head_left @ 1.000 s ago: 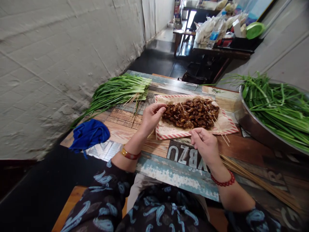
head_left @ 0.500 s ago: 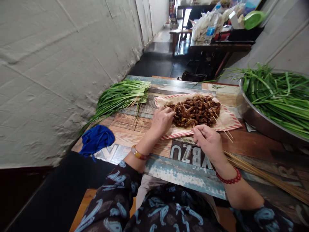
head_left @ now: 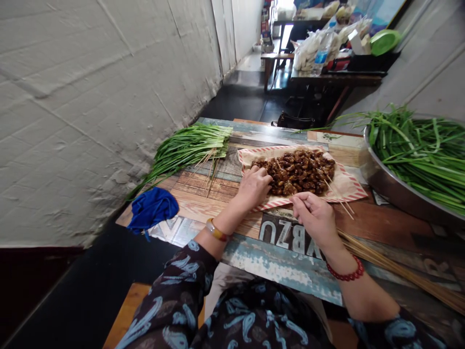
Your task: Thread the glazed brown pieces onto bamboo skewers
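Your left grip (head_left: 254, 186) is curled at the left end of the brown pieces (head_left: 300, 169); whether it holds one cannot be told. Your right grip (head_left: 314, 215) is narrow, thumb against forefinger, at the near edge of the patterned paper (head_left: 350, 189) beneath the pieces; its contents are too small to identify. Blue cloth (head_left: 154, 208): on the bench (head_left: 254, 259), left of your left grip. Green stalks (head_left: 185, 145): beyond the cloth. Stick bundle (head_left: 395, 266): right of your right grip. Metal bowl (head_left: 387, 182): farther right, greens inside.
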### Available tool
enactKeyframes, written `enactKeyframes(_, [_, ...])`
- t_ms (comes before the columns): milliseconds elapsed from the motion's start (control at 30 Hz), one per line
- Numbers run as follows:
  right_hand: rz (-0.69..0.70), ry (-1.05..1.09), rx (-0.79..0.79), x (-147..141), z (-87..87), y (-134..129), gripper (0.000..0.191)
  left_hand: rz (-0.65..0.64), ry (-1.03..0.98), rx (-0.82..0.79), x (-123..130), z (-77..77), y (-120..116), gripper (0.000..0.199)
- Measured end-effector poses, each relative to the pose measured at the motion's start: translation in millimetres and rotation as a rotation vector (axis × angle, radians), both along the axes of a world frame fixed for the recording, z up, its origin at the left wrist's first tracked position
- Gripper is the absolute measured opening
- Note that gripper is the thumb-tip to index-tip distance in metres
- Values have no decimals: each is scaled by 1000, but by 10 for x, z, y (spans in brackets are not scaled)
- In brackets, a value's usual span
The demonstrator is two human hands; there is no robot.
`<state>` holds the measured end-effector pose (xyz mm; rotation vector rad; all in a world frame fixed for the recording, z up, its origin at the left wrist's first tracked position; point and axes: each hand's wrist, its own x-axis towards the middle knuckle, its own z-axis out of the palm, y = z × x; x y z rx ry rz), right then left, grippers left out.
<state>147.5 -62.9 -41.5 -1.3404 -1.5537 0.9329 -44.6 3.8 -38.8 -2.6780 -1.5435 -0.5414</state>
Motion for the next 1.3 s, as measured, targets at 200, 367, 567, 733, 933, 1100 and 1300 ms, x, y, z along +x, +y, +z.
enactKeyframes(200, [-19,15,2,19,24,4,26,-26,-193,-6,-65,-62,57,14])
enactKeyframes(367, [-21,38,16,32,49,21,26,-63,-448,-69,-95,-80,98,9])
enactKeyframes(567, [-19,52,29,38,68,20,24,-31,-1239,-616,-128,97,11,12])
enactKeyframes(733, [53,-10,36,28,65,-16,21,12,-1656,-904,-163,204,-50,26])
enactKeyframes(933, [143,-90,61,-3,49,-35,22,-2,-1700,-919,-145,219,-69,22])
enactKeyframes(1100, [125,-103,67,-3,42,-30,21,-7,-1711,-902,-158,208,-87,25])
enactKeyframes(1300, [88,-109,50,7,10,-27,22,-23,-1720,-1031,-189,203,-82,28])
